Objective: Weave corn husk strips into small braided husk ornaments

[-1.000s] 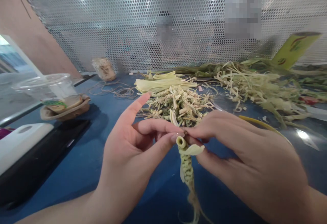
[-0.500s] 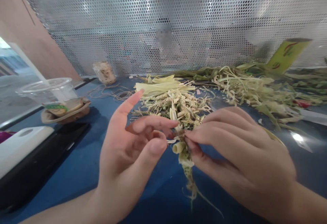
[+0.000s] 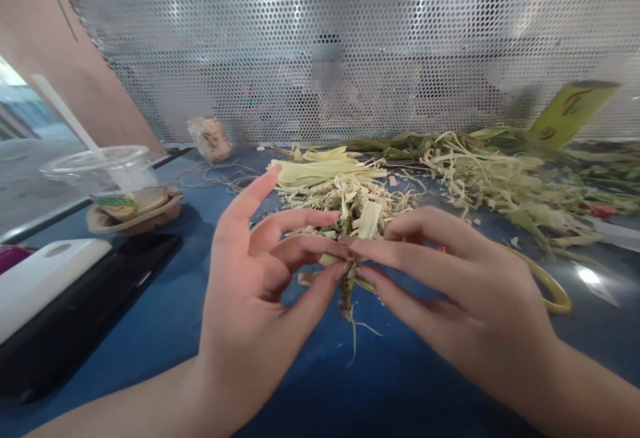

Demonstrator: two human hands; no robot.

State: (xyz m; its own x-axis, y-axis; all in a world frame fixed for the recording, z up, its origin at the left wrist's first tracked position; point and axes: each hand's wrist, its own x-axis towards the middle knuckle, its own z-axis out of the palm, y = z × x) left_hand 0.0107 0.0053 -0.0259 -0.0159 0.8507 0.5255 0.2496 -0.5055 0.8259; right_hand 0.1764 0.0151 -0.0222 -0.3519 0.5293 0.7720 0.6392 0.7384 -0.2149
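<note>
A braided corn husk strand (image 3: pixel 347 297) hangs toward me at the middle, with thin fibres trailing from its end. My left hand (image 3: pixel 260 278) pinches it between thumb and a bent finger, the index finger stretched upward. From the other side, my right hand (image 3: pixel 460 291) grips it with thumb and fingertips, which meet the left ones. A pale flat husk strip (image 3: pixel 369 220) sticks up just beyond the fingertips. Behind the hands lies a heap of braided husk (image 3: pixel 320 195), partly covered by them. Exactly what sits between the fingertips is hidden.
Flat husks (image 3: pixel 325 170) and shredded husks (image 3: pixel 490 178) lie behind. Left are a black phone (image 3: pixel 95 318), a white object (image 3: pixel 50 278), a plastic cup (image 3: pixel 100 165), a jar (image 3: pixel 210 138) and twine (image 3: pixel 220 177). Right are a yellow ring (image 3: pixel 555 295) and a yellow-green box (image 3: pixel 573 115).
My left thumb and finger have closed onto the strand beside the right fingertips. The strand's hanging end has shifted left and up. A pale husk strip now shows upright beyond my fingers.
</note>
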